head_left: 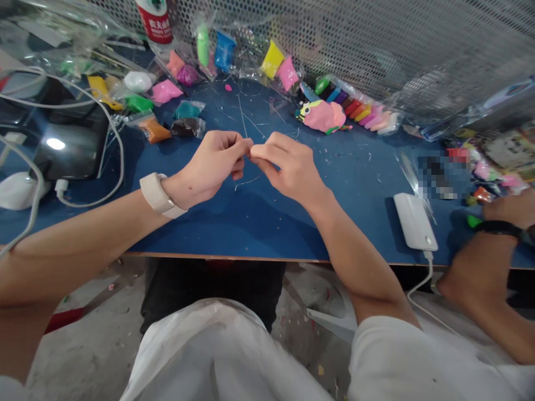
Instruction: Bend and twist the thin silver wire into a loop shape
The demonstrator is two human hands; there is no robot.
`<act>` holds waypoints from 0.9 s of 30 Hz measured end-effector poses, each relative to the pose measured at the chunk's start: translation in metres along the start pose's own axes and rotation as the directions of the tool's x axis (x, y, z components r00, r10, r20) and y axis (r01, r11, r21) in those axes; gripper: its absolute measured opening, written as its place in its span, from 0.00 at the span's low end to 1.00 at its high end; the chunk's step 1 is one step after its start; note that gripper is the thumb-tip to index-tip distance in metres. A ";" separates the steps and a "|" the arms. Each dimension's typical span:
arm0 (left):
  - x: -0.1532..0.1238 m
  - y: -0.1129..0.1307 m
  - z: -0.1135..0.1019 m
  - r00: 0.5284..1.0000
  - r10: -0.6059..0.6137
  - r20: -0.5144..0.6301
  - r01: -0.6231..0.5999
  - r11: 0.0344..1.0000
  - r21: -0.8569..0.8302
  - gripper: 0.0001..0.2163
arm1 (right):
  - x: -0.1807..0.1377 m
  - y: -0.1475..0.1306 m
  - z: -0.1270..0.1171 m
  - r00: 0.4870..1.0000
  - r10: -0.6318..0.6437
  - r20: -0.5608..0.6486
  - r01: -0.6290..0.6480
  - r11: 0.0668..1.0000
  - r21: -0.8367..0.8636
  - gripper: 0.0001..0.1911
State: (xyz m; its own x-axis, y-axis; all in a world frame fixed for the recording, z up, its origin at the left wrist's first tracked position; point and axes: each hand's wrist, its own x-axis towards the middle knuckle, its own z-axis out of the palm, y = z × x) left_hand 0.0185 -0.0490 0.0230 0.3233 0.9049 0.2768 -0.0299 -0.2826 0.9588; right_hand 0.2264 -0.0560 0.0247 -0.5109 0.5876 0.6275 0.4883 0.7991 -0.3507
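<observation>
Blue table (359, 184) backed by perforated metal screen (418, 39); littered grey concrete floor (96, 345) beneath.

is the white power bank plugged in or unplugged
Plugged in: a white cable leaves the near end of the power bank and drops over the edge of the blue table.

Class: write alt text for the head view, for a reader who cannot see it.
Over a blue table, the left hand and right hand meet fingertip to fingertip, pinching something too small to make out. Behind them lie a pink clay fish and bags of coloured clay; another person's arm is at the right.
</observation>
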 end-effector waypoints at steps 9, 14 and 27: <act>-0.004 0.007 -0.004 0.966 0.236 -0.104 -0.197 0.935 0.296 0.23 | 0.010 -0.004 0.014 0.899 0.432 0.066 -0.394 0.735 0.552 0.26; -0.004 0.003 -0.003 0.959 0.261 -0.111 -0.207 0.912 0.354 0.21 | 0.011 -0.009 0.012 0.903 0.427 0.056 -0.388 0.751 0.534 0.22; -0.002 0.000 -0.002 0.969 0.236 -0.069 -0.195 0.909 0.368 0.22 | 0.006 -0.025 0.006 0.962 0.246 -0.119 -0.236 0.968 0.085 0.11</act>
State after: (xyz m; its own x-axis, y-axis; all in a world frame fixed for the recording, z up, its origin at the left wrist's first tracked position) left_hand 0.0153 -0.0506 0.0229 0.2415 0.8325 0.4986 0.2581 -0.5504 0.7940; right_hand 0.2067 -0.0719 0.0325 -0.2876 0.7463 0.6002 0.5333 0.6454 -0.5469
